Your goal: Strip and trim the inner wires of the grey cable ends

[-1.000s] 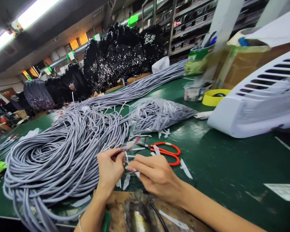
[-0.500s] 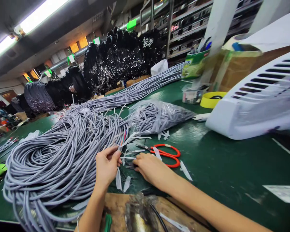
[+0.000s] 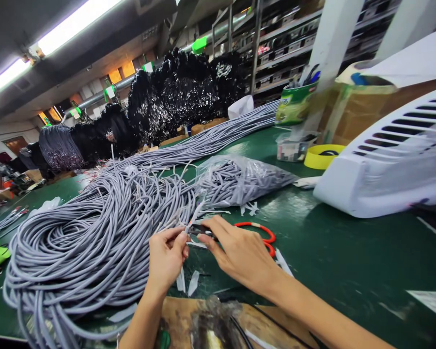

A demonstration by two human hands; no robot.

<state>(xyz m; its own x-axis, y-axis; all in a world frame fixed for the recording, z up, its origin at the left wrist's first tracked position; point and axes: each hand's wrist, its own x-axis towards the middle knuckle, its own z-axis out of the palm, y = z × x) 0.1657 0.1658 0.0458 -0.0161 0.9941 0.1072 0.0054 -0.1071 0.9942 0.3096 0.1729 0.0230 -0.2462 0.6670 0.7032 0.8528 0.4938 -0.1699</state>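
My left hand (image 3: 169, 254) pinches a grey cable near its end, thumb against fingers. Pale strips of its wrapping (image 3: 196, 213) stick up beyond the fingertips. My right hand (image 3: 236, 245) is closed around small dark pliers (image 3: 205, 230), whose tips reach the cable end just past my left fingertips. Whether the jaws grip the cable cannot be made out. A large coiled bundle of grey cables (image 3: 83, 242) lies left of my hands. Red-handled scissors (image 3: 271, 232) lie on the table, partly hidden behind my right hand.
A clear plastic bag (image 3: 240, 182) of short grey cable pieces lies beyond my hands. White scraps (image 3: 193, 283) litter the green table (image 3: 349, 257). A wooden board (image 3: 178, 315) is nearest me. At right stand a white slotted housing (image 3: 352, 184), a yellow tape roll (image 3: 321, 157) and a green can (image 3: 294, 106).
My right hand has lifted from the table beside the scissors and moved up to the cable end with the pliers. The left hand keeps its pinch, and the view has shifted slightly.
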